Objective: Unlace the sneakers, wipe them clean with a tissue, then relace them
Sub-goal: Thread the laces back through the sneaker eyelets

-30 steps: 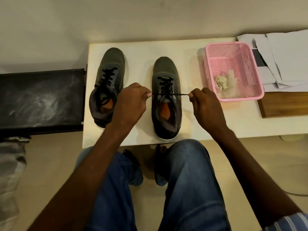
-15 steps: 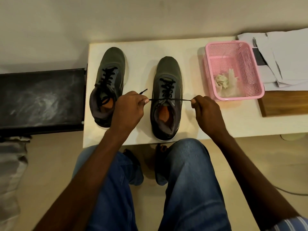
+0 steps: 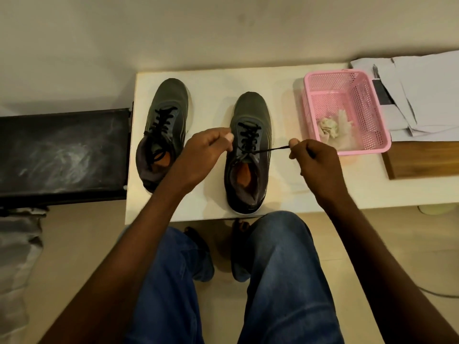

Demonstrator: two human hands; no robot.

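Nearest the camera, at 6 o'clock: the person's knees in blue denim jeans [image 3: 278, 281]; both forearms reach up from them toward the white rectangular tabletop [image 3: 285, 194].

Centre of view: the right-side dark grey mesh sneaker with orange insole [image 3: 250, 155] stands heel toward the near table edge, toe pointing to 12 o'clock; its black lace [image 3: 270, 150] is crossed through the eyelets up to the throat.

Right hand [image 3: 313, 160], at 3 o'clock of that sneaker: fingers curled, thumb and forefinger pinching the free end of the lace, which runs taut from the top eyelets out to the fingertips.

Left hand [image 3: 208, 150], at 9 o'clock of the same sneaker: fingers curled, tips close against the shoe's upper edge; probably pinching the other lace end, but no strand is visible in its grip, so I cannot tell.

Further left, at 10 o'clock: the second dark grey sneaker [image 3: 164, 130], laced, untouched, well apart from the first.

Far right, at 2 o'clock: a pink perforated plastic basket [image 3: 377, 112] holding a crumpled white tissue [image 3: 329, 126]; beyond it, loose white paper sheets [image 3: 422, 95].

Judgement: used tissue and full lacing suggest the relacing step, near its end on this shoe; next move likely calls for even tension on both ends, then crossing them over the tongue into a knot without slackening the top row.
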